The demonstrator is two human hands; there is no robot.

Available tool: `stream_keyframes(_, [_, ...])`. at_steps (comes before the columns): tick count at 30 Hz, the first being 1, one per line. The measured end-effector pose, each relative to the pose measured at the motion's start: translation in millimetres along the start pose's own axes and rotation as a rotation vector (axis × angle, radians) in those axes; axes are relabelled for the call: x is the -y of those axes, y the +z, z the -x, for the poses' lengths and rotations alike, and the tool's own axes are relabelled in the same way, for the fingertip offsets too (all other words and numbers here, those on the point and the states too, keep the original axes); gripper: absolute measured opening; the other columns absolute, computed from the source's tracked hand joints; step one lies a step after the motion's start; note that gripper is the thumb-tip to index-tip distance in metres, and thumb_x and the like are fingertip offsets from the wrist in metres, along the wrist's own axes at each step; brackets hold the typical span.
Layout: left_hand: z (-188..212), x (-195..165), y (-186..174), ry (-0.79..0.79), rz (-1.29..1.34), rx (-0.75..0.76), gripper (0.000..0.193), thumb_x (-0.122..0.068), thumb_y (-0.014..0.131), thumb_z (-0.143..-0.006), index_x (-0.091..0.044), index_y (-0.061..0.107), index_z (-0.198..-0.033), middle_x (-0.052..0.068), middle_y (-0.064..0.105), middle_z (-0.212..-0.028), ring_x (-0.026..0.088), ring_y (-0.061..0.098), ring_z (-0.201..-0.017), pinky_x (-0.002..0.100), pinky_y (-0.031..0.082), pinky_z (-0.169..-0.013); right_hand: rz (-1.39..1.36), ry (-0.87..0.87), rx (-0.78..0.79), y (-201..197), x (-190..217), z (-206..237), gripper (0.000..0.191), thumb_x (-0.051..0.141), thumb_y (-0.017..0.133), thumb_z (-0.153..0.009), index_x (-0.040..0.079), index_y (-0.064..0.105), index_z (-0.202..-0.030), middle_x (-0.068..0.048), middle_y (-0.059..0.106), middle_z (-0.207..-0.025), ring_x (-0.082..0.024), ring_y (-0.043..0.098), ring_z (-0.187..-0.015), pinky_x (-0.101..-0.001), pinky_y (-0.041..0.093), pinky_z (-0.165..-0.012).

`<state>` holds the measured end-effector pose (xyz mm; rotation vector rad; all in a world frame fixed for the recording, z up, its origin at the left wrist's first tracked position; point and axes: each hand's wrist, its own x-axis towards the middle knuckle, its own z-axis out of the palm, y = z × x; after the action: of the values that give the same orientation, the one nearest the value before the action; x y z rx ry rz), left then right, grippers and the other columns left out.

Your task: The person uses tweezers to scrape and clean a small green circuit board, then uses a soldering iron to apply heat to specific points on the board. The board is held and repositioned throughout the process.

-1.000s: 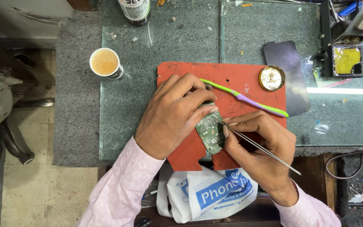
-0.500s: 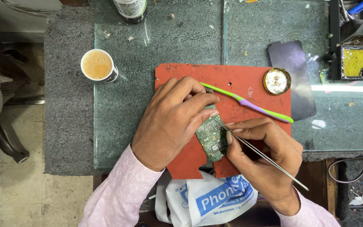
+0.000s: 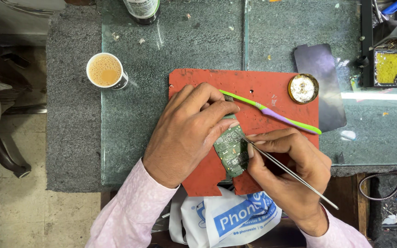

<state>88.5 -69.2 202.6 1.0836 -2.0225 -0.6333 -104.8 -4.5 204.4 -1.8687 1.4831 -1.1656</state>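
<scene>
A small green circuit board [image 3: 231,151] lies on a red mat [image 3: 272,87] on the glass worktop [image 3: 175,41]. The left hand [image 3: 189,133] lies over the top of the board, and its fingers are closed on the board's upper edge to hold it steady. The right hand [image 3: 290,172] is pinched shut on thin metal tweezers [image 3: 286,170]. The tweezers' tip touches the board near its top right side, and the long end sticks out past the wrist toward the lower right.

A green and purple toothbrush [image 3: 272,112] lies slanted across the mat, just above the right hand. Its brush end is close to the left hand's fingertips. A little round tin [image 3: 303,88] sits at the mat's top right corner. Right beside the tin lies a dark flat phone screen [image 3: 320,82]. A cup of milky tea [image 3: 104,70] stands well apart to the left on the worktop. A dark bottle [image 3: 142,9] stands at the top edge. A black tray with a yellow sponge [image 3: 390,66] sits at the far right. A white and blue plastic bag [image 3: 228,218] hangs below the worktop's near edge, between the two pink sleeves.
</scene>
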Motion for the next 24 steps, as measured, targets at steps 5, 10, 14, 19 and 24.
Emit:
stream_keyframes(5, [-0.3,0.2,0.3,0.007,-0.012,-0.001,0.025,-0.017,0.080,-0.085,-0.008,0.074,-0.108,0.003,0.060,-0.100,0.020,0.060,-0.090,0.037,0.050,-0.088,0.000,-0.002,0.004,-0.4,0.3,-0.2,0.018,-0.006,0.078,-0.085,-0.004,0.061,-0.093,-0.016,0.075,-0.098,-0.019,0.077,-0.091,-0.0282,0.064,-0.080])
stream_keyframes(10, [-0.7,-0.3,-0.2,-0.005,-0.007,0.004,0.025,-0.017,0.080,-0.085,-0.008,0.074,-0.108,0.003,0.060,-0.100,0.020,0.060,-0.091,0.037,0.051,-0.088,0.032,-0.033,0.014,-0.6,0.9,-1.8,0.019,-0.006,0.078,-0.084,-0.005,0.062,-0.092,-0.017,0.075,-0.098,-0.018,0.077,-0.091,-0.0283,0.063,-0.080])
stream_keyframes(14, [-1.4,-0.8,0.3,-0.006,-0.009,0.003,0.025,-0.017,0.080,-0.085,-0.009,0.074,-0.108,0.003,0.060,-0.099,0.020,0.060,-0.091,0.037,0.051,-0.088,0.003,-0.002,-0.011,0.3,1.5,-2.0,0.018,-0.007,0.077,-0.085,-0.005,0.062,-0.094,-0.016,0.075,-0.098,-0.018,0.077,-0.091,-0.0279,0.064,-0.081])
stream_keyframes(19, [-1.8,-1.0,-1.0,-0.008,-0.001,0.004,0.024,-0.016,0.080,-0.085,-0.008,0.074,-0.107,0.003,0.060,-0.099,0.021,0.060,-0.091,0.037,0.050,-0.088,-0.006,0.010,-0.007,-0.1,2.2,-2.2,0.018,-0.006,0.078,-0.085,-0.005,0.062,-0.093,-0.016,0.076,-0.098,-0.017,0.077,-0.088,-0.0268,0.063,-0.079])
stream_keyframes(24, [-2.3,-1.2,-1.9,-0.008,-0.001,0.010,0.025,-0.016,0.080,-0.085,-0.008,0.074,-0.108,0.003,0.060,-0.099,0.021,0.060,-0.091,0.037,0.050,-0.087,0.029,-0.007,-0.009,0.0,1.9,-2.7,0.018,-0.006,0.078,-0.084,-0.005,0.063,-0.093,-0.016,0.076,-0.098,-0.017,0.076,-0.088,-0.0273,0.062,-0.079])
